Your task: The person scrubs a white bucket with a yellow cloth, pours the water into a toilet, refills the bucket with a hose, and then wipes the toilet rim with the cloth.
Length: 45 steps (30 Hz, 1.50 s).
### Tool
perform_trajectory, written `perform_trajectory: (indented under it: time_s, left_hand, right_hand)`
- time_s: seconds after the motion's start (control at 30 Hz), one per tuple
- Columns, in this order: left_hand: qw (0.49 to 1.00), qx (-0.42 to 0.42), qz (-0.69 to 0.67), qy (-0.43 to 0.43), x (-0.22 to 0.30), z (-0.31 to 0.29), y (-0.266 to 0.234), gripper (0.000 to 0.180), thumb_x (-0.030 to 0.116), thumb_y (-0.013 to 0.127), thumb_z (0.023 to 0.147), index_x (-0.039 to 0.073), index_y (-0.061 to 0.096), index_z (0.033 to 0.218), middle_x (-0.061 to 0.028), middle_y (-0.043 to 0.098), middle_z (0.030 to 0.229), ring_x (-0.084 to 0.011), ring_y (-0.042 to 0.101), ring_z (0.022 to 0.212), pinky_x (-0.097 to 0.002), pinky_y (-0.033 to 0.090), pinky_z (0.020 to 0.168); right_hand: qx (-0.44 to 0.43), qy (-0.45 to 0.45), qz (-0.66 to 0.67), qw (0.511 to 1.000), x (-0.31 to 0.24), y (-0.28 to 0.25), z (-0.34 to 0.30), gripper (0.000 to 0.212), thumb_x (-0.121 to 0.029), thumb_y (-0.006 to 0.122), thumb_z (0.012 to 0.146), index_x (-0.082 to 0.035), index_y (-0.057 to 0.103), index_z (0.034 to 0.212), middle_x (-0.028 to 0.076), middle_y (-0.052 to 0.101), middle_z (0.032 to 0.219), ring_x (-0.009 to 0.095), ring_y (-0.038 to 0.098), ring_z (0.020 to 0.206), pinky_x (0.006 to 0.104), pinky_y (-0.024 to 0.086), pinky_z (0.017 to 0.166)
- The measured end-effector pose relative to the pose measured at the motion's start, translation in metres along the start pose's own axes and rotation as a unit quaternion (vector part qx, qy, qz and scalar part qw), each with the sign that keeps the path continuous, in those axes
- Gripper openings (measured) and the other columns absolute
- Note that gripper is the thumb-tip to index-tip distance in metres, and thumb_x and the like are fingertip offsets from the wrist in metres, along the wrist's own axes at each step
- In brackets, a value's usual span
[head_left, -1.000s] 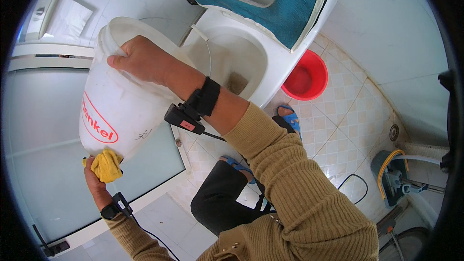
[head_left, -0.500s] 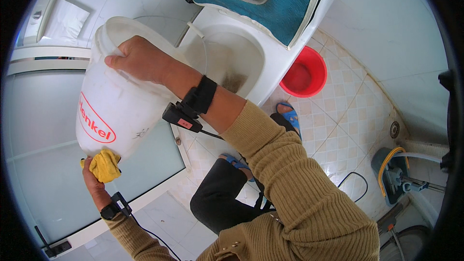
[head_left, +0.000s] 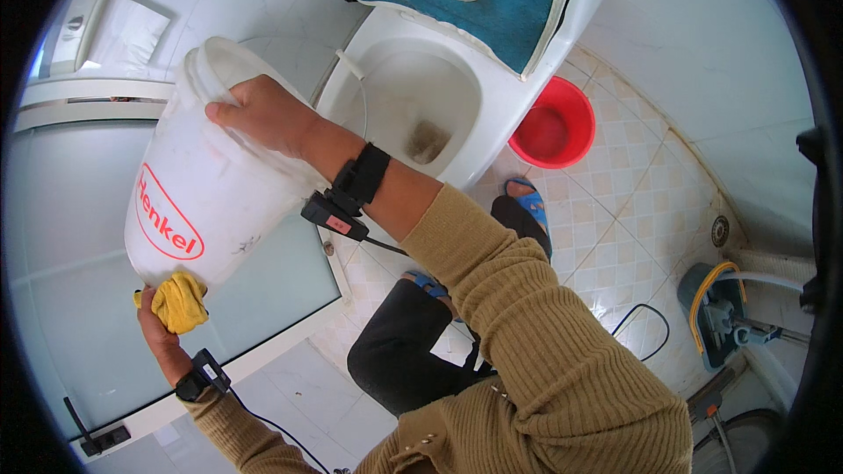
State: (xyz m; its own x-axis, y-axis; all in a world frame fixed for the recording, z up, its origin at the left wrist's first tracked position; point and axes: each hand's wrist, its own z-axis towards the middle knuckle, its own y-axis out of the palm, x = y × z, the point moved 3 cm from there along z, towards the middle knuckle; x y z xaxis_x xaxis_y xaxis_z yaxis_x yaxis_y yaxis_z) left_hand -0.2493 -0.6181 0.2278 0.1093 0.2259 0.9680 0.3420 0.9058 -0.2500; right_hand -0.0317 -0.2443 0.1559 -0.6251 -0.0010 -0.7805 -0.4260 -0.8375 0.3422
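Observation:
A large white plastic bucket point(head_left: 206, 189) with red lettering hangs tilted at the left, its mouth turned up toward the toilet point(head_left: 470, 61). My right hand point(head_left: 268, 114) is closed over the bucket's near rim, thumb on the outside. A white grip point(head_left: 349, 64) on the wire handle dangles beside the toilet bowl. Under the bucket's base, my left hand point(head_left: 160, 333) holds a bunched yellow cloth point(head_left: 180, 303) against the lower edge. Some of its fingers are hidden behind cloth and bucket. Brownish water lies at the bottom of the bowl. What the bucket contains is hidden.
The raised toilet seat wears a teal cover point(head_left: 518, 0). A red bucket point(head_left: 555, 127) stands right of the toilet, near my blue sandals point(head_left: 527, 200). A mop bucket point(head_left: 707, 316) is at the far right. A framed glass panel point(head_left: 70, 237) lies beyond the white bucket.
The white bucket has shifted slightly left and down, away from the toilet, with both hands still on it. The toilet's water looks calmer, its brown patch more compact.

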Motion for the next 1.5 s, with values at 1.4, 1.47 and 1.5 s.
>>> perform_trajectory:
  time_s: [1.4,1.47,1.5]
  left_hand:
    - [0.999,-0.001,0.046,-0.006,-0.005,-0.055,-0.006,0.048,0.015,0.055,0.078,-0.005,0.045,0.121,-0.0111,0.056,0.102,-0.0206,0.059,0.087,-0.0308,0.049,0.075]
    - [1.000,0.000,0.020,-0.024,-0.016,-0.057,-0.002,0.049,0.014,0.056,0.077,-0.005,0.045,0.121,-0.0125,0.056,0.103,-0.0216,0.059,0.087,-0.0317,0.049,0.076]
    - [1.000,-0.003,-0.001,-0.030,-0.021,-0.056,0.001,0.048,0.014,0.057,0.077,-0.005,0.046,0.120,-0.0124,0.056,0.102,-0.0217,0.059,0.087,-0.0318,0.049,0.075]
  right_hand:
    - [0.042,0.106,0.092,0.989,-0.048,0.028,-0.077,0.028,-0.024,0.057,0.088,0.003,0.063,0.082,0.003,0.061,0.072,0.008,0.053,0.061,0.0247,0.046,0.057]
    - [0.042,0.114,-0.005,0.993,-0.073,0.030,-0.077,0.028,-0.026,0.056,0.088,0.001,0.064,0.086,0.003,0.062,0.073,0.007,0.054,0.062,0.0233,0.046,0.058]
    - [0.033,0.086,-0.070,0.993,-0.090,0.031,-0.077,0.028,-0.027,0.057,0.088,0.000,0.064,0.085,0.002,0.061,0.071,0.006,0.053,0.060,0.0227,0.045,0.056]
